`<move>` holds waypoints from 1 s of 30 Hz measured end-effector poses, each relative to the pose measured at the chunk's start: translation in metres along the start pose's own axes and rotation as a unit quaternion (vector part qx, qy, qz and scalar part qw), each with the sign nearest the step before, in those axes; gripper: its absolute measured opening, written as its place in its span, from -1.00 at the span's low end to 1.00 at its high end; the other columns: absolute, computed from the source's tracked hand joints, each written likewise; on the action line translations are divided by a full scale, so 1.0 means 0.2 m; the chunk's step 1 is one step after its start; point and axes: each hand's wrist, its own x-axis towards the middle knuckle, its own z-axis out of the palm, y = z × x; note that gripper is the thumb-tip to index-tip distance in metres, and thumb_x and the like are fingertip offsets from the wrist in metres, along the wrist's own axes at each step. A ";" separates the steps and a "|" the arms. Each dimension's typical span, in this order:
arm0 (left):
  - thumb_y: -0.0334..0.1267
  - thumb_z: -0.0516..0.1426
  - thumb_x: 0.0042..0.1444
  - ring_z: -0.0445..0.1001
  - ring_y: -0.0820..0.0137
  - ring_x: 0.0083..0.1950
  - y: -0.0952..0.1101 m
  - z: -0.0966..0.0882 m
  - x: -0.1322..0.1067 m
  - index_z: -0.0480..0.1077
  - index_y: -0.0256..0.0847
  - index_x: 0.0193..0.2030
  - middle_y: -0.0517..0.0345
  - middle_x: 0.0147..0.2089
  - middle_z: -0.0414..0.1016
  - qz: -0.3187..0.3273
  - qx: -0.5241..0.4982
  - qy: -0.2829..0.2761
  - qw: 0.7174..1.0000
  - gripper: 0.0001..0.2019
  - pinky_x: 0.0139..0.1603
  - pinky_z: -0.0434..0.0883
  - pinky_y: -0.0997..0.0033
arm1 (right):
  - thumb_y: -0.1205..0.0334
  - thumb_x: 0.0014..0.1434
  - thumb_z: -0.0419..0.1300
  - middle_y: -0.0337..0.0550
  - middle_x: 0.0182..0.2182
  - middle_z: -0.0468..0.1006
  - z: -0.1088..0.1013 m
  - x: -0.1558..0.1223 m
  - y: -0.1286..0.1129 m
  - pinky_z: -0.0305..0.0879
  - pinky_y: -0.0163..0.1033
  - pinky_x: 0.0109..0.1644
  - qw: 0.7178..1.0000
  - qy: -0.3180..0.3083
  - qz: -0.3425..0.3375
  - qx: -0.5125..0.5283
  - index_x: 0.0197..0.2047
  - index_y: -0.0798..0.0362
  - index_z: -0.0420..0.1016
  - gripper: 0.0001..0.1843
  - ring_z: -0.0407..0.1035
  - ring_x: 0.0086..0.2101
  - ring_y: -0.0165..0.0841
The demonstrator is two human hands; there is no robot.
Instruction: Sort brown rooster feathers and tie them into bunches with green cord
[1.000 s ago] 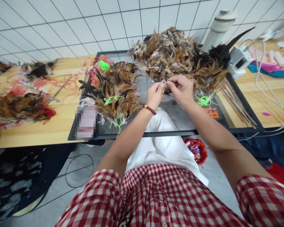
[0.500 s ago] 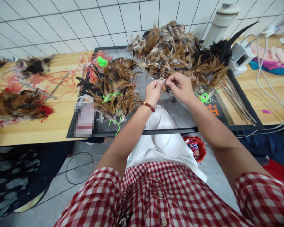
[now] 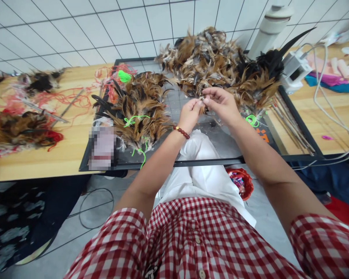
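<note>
My left hand [image 3: 191, 114], with a beaded bracelet [image 3: 181, 132] at the wrist, pinches the small pale end of a feather [image 3: 201, 99]. The thumb and fingers of my right hand [image 3: 221, 104] close on the same spot, so the fingertips of both hands nearly meet. Most of that feather is hidden by my fingers. Just beyond them rises a big heap of brown and grey feathers [image 3: 203, 62]. To the left lie bunches of brown feathers [image 3: 147, 97], some with bright green string [image 3: 133, 121] on them. A coil of green string [image 3: 251, 120] rests right of my right hand.
A black-framed board [image 3: 192, 162] lies on the wooden table [image 3: 72, 155]. Thin sticks [image 3: 293, 126], a white charger with cables [image 3: 296, 69] and a white bottle [image 3: 269, 31] are at the right. Red string [image 3: 69, 99] tangles at the left. A red basket [image 3: 246, 184] stands below the table edge.
My right hand's fingers have shifted up and inward over the feather end, closer to my left fingertips. My left hand keeps its pinch. The view has shifted slightly.
</note>
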 end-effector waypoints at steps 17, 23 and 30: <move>-0.30 0.38 0.18 0.45 0.51 -0.35 -0.01 -0.04 0.01 0.64 -0.22 -0.39 0.24 -0.43 0.60 0.062 0.066 -0.053 0.994 -0.87 -0.19 0.37 0.54 | -0.22 -0.04 0.55 -0.25 -0.48 0.50 0.00 0.02 0.00 0.29 -0.21 -0.26 0.998 0.066 -0.020 -0.008 -0.47 0.00 0.61 -0.54 0.32 -0.41 -0.39; -0.38 0.33 0.21 0.37 0.55 -0.47 0.02 -0.05 0.02 0.60 -0.22 -0.44 0.29 -0.55 0.49 0.067 0.059 0.019 0.996 -0.82 -0.29 0.31 0.55 | -0.10 0.14 0.42 -0.18 -0.37 0.60 -0.11 0.01 -0.12 0.33 -0.16 -0.19 0.993 0.028 -0.008 -0.119 -0.28 0.01 0.68 -0.67 0.39 -0.36 -0.34; -0.24 0.32 0.27 0.37 0.56 -0.50 0.01 -0.08 0.09 0.55 -0.20 -0.42 0.31 -0.57 0.44 0.069 0.012 0.073 0.995 -0.77 -0.33 0.33 0.55 | 0.17 -0.07 0.51 -0.17 -0.35 0.64 -0.31 -0.18 -0.31 0.28 -0.17 -0.23 0.892 -0.186 0.122 -0.393 -0.23 0.03 0.68 -0.70 0.46 -0.37 -0.28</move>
